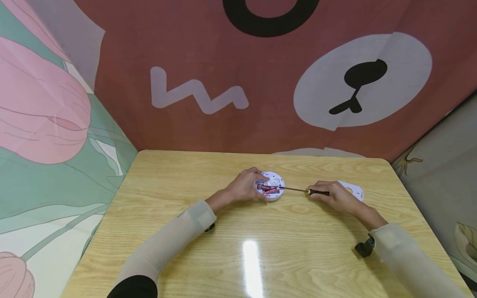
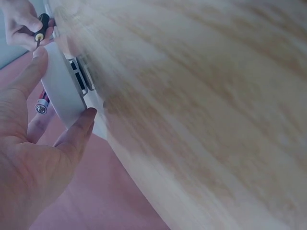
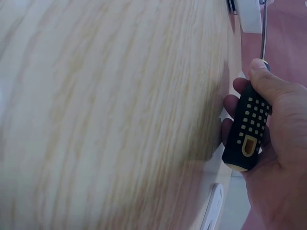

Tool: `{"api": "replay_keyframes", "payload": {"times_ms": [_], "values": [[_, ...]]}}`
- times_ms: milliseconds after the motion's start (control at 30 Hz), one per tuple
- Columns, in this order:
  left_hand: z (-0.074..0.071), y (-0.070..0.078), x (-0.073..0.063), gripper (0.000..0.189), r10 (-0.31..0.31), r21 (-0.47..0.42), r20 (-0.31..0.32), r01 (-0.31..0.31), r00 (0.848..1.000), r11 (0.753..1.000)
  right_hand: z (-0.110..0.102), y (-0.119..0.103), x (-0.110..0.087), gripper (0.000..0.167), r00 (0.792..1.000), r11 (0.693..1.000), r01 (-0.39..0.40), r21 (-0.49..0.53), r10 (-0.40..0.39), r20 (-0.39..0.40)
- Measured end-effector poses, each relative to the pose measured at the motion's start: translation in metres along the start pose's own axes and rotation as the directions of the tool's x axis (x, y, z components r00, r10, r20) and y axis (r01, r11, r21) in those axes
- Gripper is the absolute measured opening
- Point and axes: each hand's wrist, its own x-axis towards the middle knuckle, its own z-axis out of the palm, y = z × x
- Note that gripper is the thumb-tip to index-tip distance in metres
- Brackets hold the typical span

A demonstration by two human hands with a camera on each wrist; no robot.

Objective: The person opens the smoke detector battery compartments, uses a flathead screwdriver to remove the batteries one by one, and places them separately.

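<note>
My left hand (image 1: 243, 185) grips a round white device (image 1: 277, 194) by its rim, thumb on one side and fingers on the other. Two red batteries (image 1: 272, 191) sit in its open face. In the left wrist view the metal end of a battery (image 2: 42, 106) sticks up past the device's edge. My right hand (image 1: 337, 196) holds a screwdriver by its black and yellow handle (image 3: 248, 127), the thumb along the top. The thin metal shaft (image 1: 294, 189) points left, its tip overlapping the device near the batteries.
A flat white plate (image 1: 357, 191) with a round hole lies just beyond my right hand. The wooden table (image 1: 208, 256) ends at the back against a reddish-brown patterned wall (image 1: 193, 132). Black wrist cameras (image 1: 364, 247) hang beneath the sleeves.
</note>
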Motion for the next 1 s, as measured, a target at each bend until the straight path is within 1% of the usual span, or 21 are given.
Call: {"api": "replay_keyframes", "payload": {"times_ms": [167,333,500,600,733,1000], "values": [[-0.001,0.001,0.000,0.075,-0.009,-0.002,0.002,0.009,1.000,1.000,-0.001,0.001,0.000,0.032,1.000,1.000,-0.006,0.014,0.006,-0.002],[0.000,0.002,-0.001,0.075,-0.021,-0.007,0.000,0.021,1.000,1.000,-0.001,0.001,-0.002,0.032,1.000,0.999,-0.030,0.015,0.030,-0.004],[0.001,0.002,-0.001,0.075,-0.030,-0.009,0.001,0.030,1.000,0.999,-0.003,0.001,-0.002,0.032,0.998,0.998,-0.060,-0.008,0.060,-0.008],[0.001,0.002,-0.001,0.075,-0.031,-0.011,-0.001,0.031,1.000,0.999,-0.007,-0.001,-0.001,0.031,0.998,0.998,-0.063,-0.028,0.062,-0.027],[0.001,0.003,-0.002,0.076,-0.029,-0.015,-0.001,0.029,1.000,0.999,-0.013,-0.003,0.002,0.031,0.997,0.998,-0.047,-0.048,0.044,-0.060],[0.001,0.005,-0.002,0.075,-0.030,-0.014,0.005,0.030,1.000,0.999,-0.030,-0.001,0.009,0.031,0.995,0.995,-0.036,-0.096,0.027,-0.094]]}}
